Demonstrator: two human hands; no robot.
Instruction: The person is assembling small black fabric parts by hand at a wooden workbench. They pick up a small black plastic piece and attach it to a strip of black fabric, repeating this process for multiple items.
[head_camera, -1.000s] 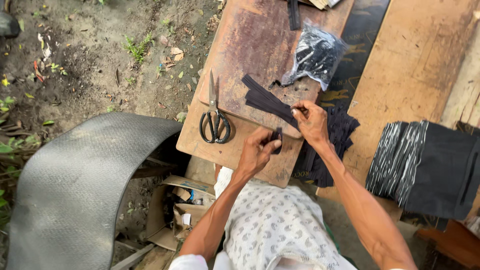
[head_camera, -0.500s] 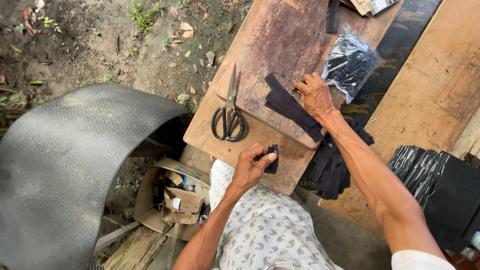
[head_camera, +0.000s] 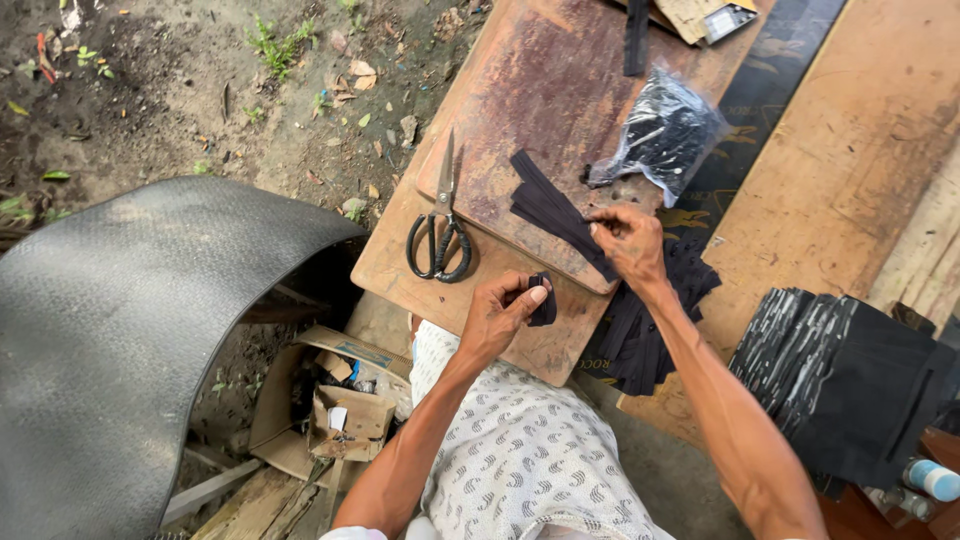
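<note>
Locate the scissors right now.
Head view: the scissors lie on the wooden board, at its left edge, blades pointing away from the person, just beyond the left hand and left of the black strips.

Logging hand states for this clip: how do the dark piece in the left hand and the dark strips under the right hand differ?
The small dark piece is short and pinched in the left hand at the board's near edge. The dark strips are long, stacked flat on the wooden board, with the right hand resting fingertips on them. Both look like the same black material.
</note>
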